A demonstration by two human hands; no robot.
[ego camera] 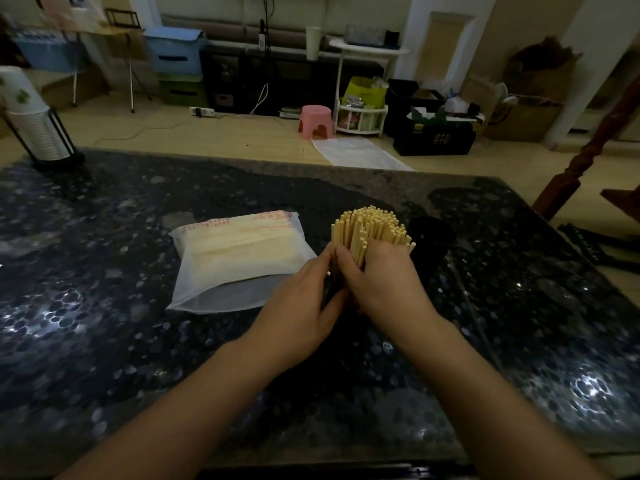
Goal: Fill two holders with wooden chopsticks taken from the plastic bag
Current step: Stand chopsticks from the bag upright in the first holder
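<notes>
A thick bundle of wooden chopsticks (372,228) stands upright at the middle of the dark stone table (104,306), apparently in a dark holder that my hands hide. My right hand (384,278) wraps around the bundle from the front and right. My left hand (304,306) holds the lower left side, where the holder would be. A second black holder (431,237) stands just right of the bundle and looks empty. The translucent plastic bag (239,258), with more chopsticks inside, lies flat to the left, its open end toward me.
A rack of stacked paper cups (38,133) stands at the table's far left corner. A dark ridged object (595,247) lies at the right edge. Beyond the table are a pink stool (316,121), boxes and shelves on the floor.
</notes>
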